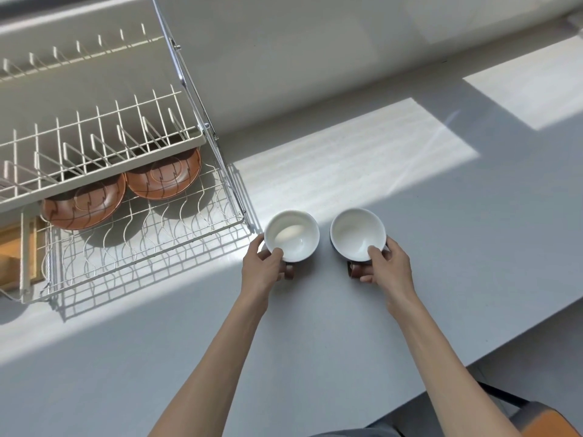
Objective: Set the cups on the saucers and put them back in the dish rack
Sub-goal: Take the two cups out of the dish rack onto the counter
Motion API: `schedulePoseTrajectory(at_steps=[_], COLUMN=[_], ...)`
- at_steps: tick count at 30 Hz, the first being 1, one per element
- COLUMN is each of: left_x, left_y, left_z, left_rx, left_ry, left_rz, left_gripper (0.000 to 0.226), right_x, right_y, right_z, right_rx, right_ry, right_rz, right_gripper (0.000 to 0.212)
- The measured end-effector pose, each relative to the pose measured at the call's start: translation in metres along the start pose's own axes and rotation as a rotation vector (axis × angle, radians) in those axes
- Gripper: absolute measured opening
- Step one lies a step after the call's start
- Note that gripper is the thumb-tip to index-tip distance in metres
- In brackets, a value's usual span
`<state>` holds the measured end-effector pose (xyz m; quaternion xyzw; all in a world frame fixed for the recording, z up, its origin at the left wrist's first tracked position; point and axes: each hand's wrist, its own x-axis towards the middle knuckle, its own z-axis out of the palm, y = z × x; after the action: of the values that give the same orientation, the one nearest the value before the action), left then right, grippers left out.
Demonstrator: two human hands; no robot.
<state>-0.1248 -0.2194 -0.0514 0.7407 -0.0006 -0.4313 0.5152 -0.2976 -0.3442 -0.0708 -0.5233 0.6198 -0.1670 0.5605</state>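
Observation:
Two cups, white inside with brown handles, stand side by side on the grey counter. My left hand point(268, 266) grips the left cup point(291, 234) at its near rim and handle. On the right cup point(358, 233), my right hand point(386, 266) holds the near rim with fingers around the handle. Two brown saucers, the left saucer point(85, 205) and the right saucer point(164, 178), lie flat on the lower tier of the wire dish rack point(151, 247), partly hidden under its upper tier.
The rack's cream upper tier point(94, 146) overhangs the saucers. A wooden board point(12, 247) stands at the rack's left end. Metal rack posts point(202, 121) rise by the cups. The counter's front edge point(473, 357) runs diagonally at right, a chair point(536, 417) below it.

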Motion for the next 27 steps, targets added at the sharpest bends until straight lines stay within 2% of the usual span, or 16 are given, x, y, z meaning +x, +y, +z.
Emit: schedulePoseTrajectory(at_steps=[4, 7, 10, 15, 19, 27], left_x=[-0.002, -0.003, -0.004, -0.012, -0.024, -0.05], left_y=[0.001, 0.003, 0.006, 0.012, 0.018, 0.029], left_z=[-0.007, -0.015, -0.023, -0.036, -0.053, -0.103], left_rx=[0.118, 0.227, 0.34, 0.538, 0.714, 1.107], left_ry=[-0.073, -0.14, -0.191, -0.2, -0.188, -0.065], left_rz=[0.04, 0.055, 0.065, 0.117, 0.163, 0.286], left_gripper=[0.049, 0.043, 0.044, 0.051, 0.055, 0.054], right_x=[-0.007, -0.011, -0.02, -0.037, -0.054, -0.087], right_y=[-0.007, -0.016, -0.027, -0.04, -0.049, -0.071], right_z=[-0.003, -0.005, -0.005, 0.003, 0.011, 0.055], right_rx=[-0.101, -0.198, -0.395, -0.731, -0.88, -0.973], right_ry=[0.029, 0.039, 0.05, 0.023, 0.029, -0.22], right_rz=[-0.018, -0.015, -0.048, -0.124, -0.24, -0.509], right_gripper=[0.043, 0.044, 0.045, 0.057, 0.052, 0.051])
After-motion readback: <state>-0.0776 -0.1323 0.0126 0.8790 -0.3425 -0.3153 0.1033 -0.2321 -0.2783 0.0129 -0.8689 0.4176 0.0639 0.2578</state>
